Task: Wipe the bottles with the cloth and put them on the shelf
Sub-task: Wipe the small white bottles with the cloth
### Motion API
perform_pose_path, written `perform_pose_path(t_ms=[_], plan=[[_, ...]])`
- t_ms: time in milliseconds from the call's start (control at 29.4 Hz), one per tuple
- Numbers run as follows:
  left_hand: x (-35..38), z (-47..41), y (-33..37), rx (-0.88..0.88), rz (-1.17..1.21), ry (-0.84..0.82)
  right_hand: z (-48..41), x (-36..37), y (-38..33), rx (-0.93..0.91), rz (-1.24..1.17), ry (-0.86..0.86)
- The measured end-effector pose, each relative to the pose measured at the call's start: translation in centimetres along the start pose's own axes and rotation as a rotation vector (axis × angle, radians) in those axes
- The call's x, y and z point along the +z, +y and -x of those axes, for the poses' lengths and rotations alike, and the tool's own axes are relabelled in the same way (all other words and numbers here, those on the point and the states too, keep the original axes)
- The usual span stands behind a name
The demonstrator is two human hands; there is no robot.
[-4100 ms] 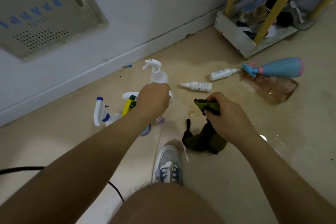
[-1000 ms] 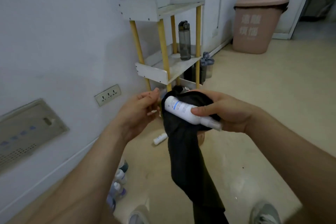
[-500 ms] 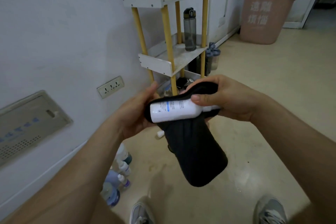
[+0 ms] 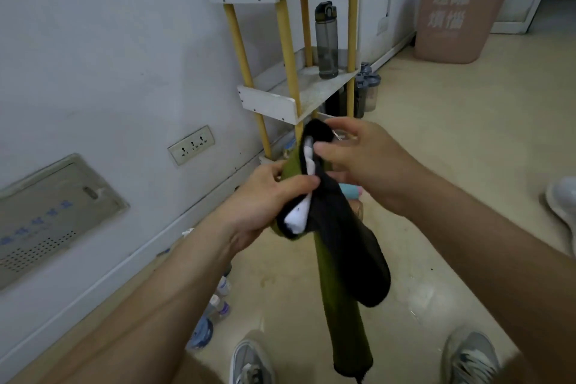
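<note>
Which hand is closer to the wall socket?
Left. The left hand holds the cloth on the side facing the wall socket; the right hand is on the cloth's far side.

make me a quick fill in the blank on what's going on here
The left hand and right hand hold a dark cloth wrapped round a ___ bottle.
A grey water bottle stands upright on the ___ tier of the shelf.
The lidded bin beyond the shelf is ___.
Missing words: white; middle; pink.
</note>
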State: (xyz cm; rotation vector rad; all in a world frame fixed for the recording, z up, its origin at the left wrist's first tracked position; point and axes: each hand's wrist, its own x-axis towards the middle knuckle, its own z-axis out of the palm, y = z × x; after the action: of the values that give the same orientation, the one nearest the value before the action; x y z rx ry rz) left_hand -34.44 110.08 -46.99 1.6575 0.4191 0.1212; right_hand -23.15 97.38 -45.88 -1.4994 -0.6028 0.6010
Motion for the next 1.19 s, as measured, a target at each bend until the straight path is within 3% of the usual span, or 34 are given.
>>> perform_pose_path(t_ms=[102,170,272,374,545,647,749,885,987,1123,1191], plan=[[0.0,0.1,0.3,0.024,0.020,0.068,0.5,-0.7,-1.1,0.048,-0.025,0.026],[0.4,0.1,0.4,0.030,0.055,0.114,0.9,-0.3,-0.9,0.030,0.112,0.116],[0.5,-0.9,0.3,0.018,0.074,0.332,1.5,1.7,0.4,0.097,0.241,0.066],[0.4,-1.3,0.3,-0.104,0.134,0.470,2.4,3.6,1.3,0.270,0.012,-0.167],[1.0,-1.3,0.3,-0.028,-0.087,0.619,2.1,4.2,3.0,0.318,-0.323,-0.151],[1.2,-1.3,-0.5,-0.068,-0.100,0.572,1.9,4.3,3.7,0.316,-0.368,-0.113],[1.4,-0.8,-1.2,-0.118,-0.062,0.393,1.4,4.1,3.9,0.315,-0.382,-0.030],[1.1,-0.2,-0.8,-0.179,-0.142,0.153,0.6,3.8,4.9,0.325,-0.067,0.001],[-0.2,0.3,-0.5,-0.189,-0.214,0.078,0.5,3.7,5.3,0.373,-0.005,0.002],[-1.5,0.7,-0.2,0.089,-0.910,0.045,0.7,3.4,5.4,0.396,-0.182,-0.050],[-1.4,0.4,-0.2,0.225,-1.038,0.213,0.8,3.3,5.3,0.390,-0.307,-0.097]])
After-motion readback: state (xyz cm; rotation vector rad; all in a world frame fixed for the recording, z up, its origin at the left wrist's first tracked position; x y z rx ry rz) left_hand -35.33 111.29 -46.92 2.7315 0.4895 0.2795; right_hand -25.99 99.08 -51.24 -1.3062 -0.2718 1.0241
